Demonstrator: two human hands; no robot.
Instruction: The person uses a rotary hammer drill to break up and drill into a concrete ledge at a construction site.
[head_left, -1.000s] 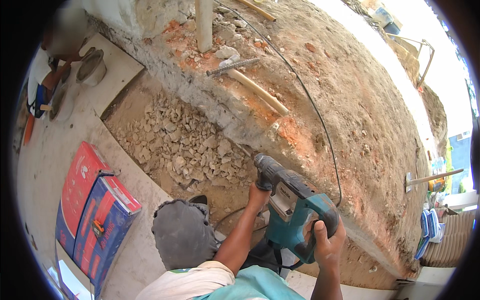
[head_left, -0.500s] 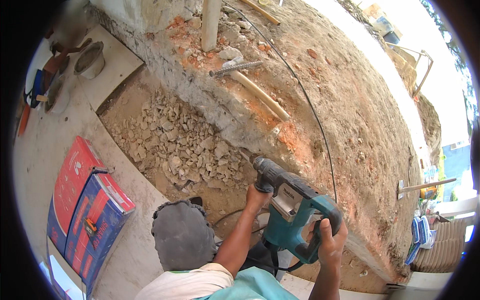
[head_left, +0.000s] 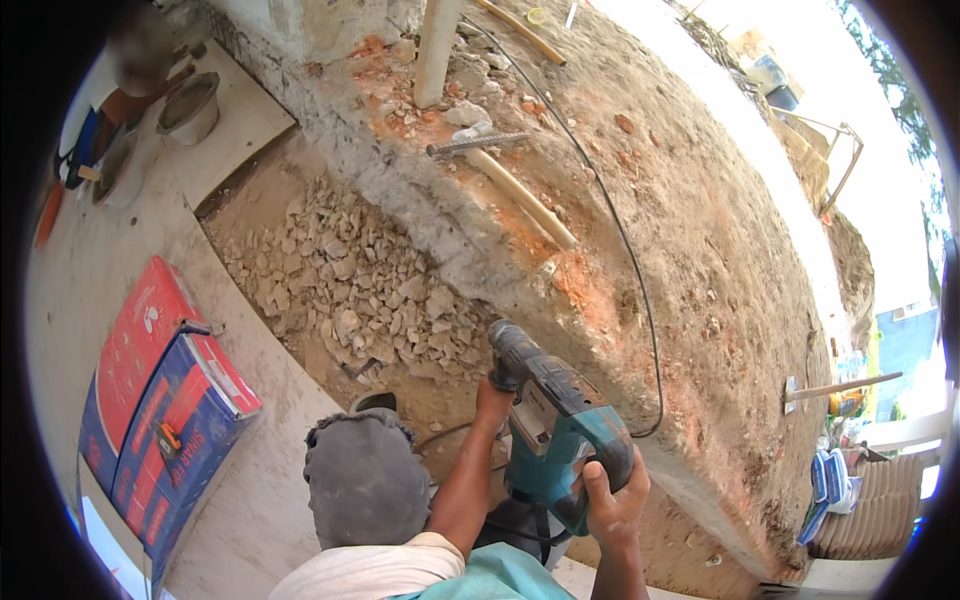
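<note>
A teal and black demolition hammer (head_left: 555,425) is held in both my hands, low in front of me. My left hand (head_left: 493,402) is closed around its front side handle. Around the rear grip, my right hand (head_left: 615,503) is closed with the thumb raised along it. The black nose points away toward the foot of a broken concrete and earth ledge (head_left: 560,290). I cannot make out the chisel bit beyond the nose. A heap of broken rubble (head_left: 370,290) lies left of the nose, in a dug strip along the ledge.
Red and blue cartons (head_left: 170,420) stand on the pale floor at left. Along the ledge lie a wooden-handled pick (head_left: 520,200) and a black cable (head_left: 620,220). A rounded grey cloth shape (head_left: 365,480) blocks part of the view. Another person (head_left: 110,95) is beside buckets (head_left: 190,110) at upper left.
The hammer and both hands have shifted left and slightly nearer. Its chisel bit, visible against the ledge before, no longer shows. The cable now hangs in a curve nearer the hammer.
</note>
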